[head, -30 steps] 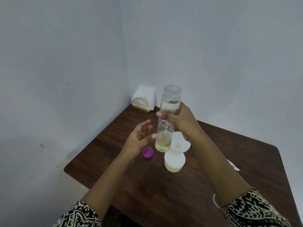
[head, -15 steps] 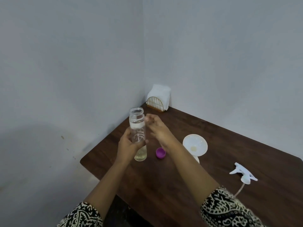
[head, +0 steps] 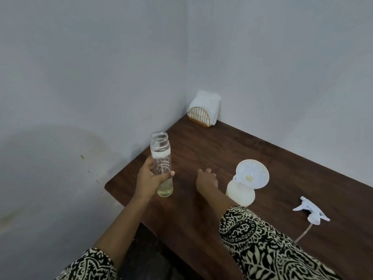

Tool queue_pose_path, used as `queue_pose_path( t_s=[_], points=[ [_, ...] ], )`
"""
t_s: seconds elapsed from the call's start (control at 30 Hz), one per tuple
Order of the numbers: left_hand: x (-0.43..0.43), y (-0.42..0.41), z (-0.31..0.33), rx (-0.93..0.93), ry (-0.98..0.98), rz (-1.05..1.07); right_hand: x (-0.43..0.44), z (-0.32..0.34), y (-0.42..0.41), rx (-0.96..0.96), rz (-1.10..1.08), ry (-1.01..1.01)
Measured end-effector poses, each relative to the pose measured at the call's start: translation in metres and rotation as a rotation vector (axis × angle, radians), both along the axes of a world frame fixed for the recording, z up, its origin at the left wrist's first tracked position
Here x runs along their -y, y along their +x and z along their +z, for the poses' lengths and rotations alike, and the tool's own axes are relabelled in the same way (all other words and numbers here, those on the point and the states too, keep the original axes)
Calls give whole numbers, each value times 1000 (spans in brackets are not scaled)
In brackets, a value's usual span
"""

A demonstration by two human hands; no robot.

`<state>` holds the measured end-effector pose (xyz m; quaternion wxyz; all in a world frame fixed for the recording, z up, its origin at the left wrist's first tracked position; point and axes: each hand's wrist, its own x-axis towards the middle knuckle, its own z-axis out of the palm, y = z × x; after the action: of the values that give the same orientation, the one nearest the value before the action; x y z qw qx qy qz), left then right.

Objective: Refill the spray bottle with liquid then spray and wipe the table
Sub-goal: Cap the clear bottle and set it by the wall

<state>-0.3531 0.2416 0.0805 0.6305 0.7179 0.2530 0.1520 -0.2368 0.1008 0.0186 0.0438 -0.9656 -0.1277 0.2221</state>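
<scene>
Left hand [head: 150,178] grips bottle [head: 160,147] near table [head: 222,142] edge; right hand [head: 206,177] low over table, grasp unclear.

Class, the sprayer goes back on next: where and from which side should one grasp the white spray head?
Probably by its round collar, from above: the spray head lies on its side on the table, and its tube trails toward the near edge; nothing covers it.
</scene>
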Motion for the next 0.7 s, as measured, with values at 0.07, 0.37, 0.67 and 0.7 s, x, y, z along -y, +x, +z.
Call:
queue_pose_path(
  t_s=[0.07,0.37,0.67,0.7],
  points=[
    [0,1,2,13,-15,-7,-2,-3,2,11,18,31],
    [4,13,22,85,-96,-51,-32,88,12,-111,-238,993],
    [25,44,58,117,-65,-213,15,243,20,-161,-208,1754],
    [27,46,60,116,-60,-230,20,246,19,-130,-152,1715]
  ],
)
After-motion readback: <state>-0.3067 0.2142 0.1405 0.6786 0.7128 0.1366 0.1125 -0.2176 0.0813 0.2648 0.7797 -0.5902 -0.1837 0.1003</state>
